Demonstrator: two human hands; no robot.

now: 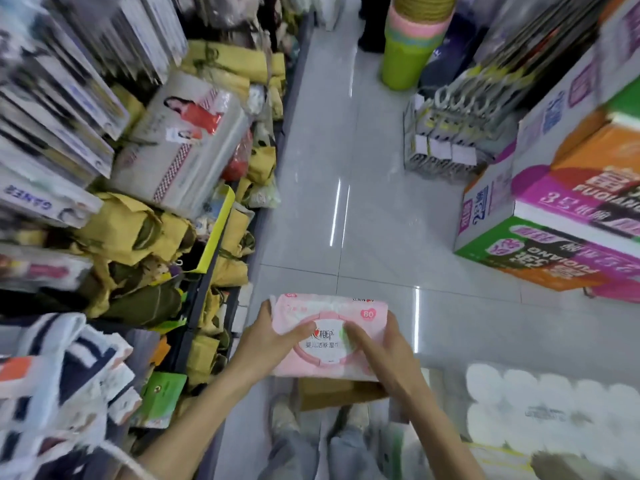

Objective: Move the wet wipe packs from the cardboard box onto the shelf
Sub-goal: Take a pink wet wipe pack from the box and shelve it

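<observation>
A pink wet wipe pack (301, 313) with a white round lid is held flat in front of me, above the aisle floor. My left hand (268, 344) grips its left end, thumb on top. My right hand (388, 351) holds its right side, index finger stretched across the lid. Just below the pack, a brown cardboard box (332, 393) shows partly near my feet; its inside is hidden. The shelf (207, 271) stands at my left, packed with goods.
Yellow-wrapped bundles (135, 226) and boxed goods crowd the left shelves. Stacked tissue cartons (554, 230) stand on the right, paper rolls (540, 410) at lower right. Stacked plastic buckets (412, 46) and a person's dark legs are far down the tiled aisle (346, 202).
</observation>
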